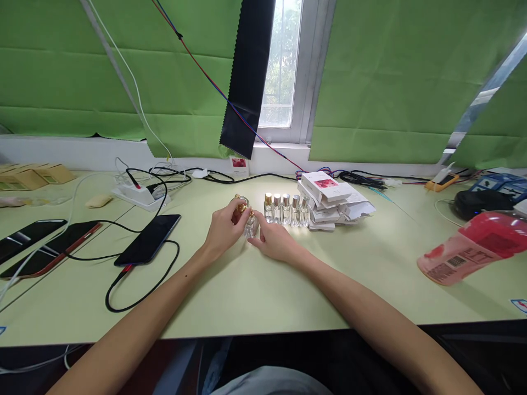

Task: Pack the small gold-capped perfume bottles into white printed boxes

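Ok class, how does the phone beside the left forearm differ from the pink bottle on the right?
The phone is a thin, dark slab; the pink bottle is thick and rounded.
The phone's screen is blank, while the bottle carries printing and a barcode.
A red-tipped cable joins the phone, none the bottle.
Both rest on the table.

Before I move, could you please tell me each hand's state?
Left hand: curled at a small glass bottle; grip cannot be told.
Right hand: open, thumb and forefinger apart at the same bottle.
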Demonstrator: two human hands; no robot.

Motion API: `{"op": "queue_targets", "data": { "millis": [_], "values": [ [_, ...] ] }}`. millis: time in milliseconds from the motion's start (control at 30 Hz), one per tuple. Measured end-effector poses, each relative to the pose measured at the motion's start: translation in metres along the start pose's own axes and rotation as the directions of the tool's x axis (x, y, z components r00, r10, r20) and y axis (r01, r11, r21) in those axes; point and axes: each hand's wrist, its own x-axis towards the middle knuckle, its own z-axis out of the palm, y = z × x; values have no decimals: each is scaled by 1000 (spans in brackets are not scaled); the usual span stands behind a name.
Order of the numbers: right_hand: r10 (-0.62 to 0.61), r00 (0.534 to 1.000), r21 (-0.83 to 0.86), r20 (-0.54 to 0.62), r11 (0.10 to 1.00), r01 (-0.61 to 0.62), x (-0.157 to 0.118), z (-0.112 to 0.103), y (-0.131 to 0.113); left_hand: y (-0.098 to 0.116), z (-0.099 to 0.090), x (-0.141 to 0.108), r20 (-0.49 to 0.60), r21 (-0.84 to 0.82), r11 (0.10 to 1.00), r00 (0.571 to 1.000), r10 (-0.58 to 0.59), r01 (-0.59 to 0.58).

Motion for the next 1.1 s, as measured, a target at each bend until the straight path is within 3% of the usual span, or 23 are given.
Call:
{"op": "queue_targets", "data": {
  "millis": [500,1100],
  "values": [
    [-9,1000,-5,-15,1000,9,1,4,4,1,-1,-1,57,22,1000,998,-16,15],
    [-7,1000,-6,4,1000,7,2,2,3,6,-1,-3,-25,17,1000,1000,-8,9]
  ]
}}
